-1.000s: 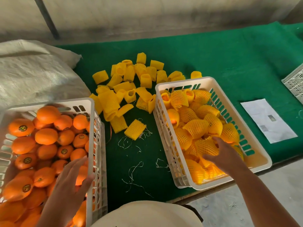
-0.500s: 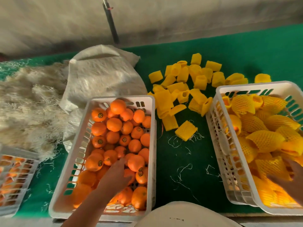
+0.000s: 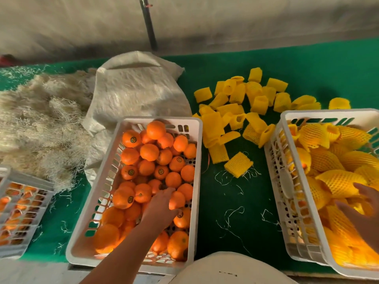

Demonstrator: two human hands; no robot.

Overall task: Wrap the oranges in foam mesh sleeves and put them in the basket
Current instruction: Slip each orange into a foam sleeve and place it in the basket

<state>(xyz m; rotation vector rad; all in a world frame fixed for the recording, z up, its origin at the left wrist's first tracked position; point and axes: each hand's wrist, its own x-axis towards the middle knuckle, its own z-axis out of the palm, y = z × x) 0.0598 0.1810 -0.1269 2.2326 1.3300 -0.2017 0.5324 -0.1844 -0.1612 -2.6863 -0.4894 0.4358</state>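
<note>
Green mat [image 3: 235, 201], left hand [image 3: 162, 208] gripping stickered orange [image 3: 176, 199], sticker print unreadable, right hand [image 3: 367, 210] spread loosely

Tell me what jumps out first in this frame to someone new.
The white basket at centre, heaped with bare oranges, the left hand reaching in among them. On the green mat beyond lies a scatter of empty yellow foam sleeves. At right, a second basket of sleeved oranges, right hand over it.
</note>
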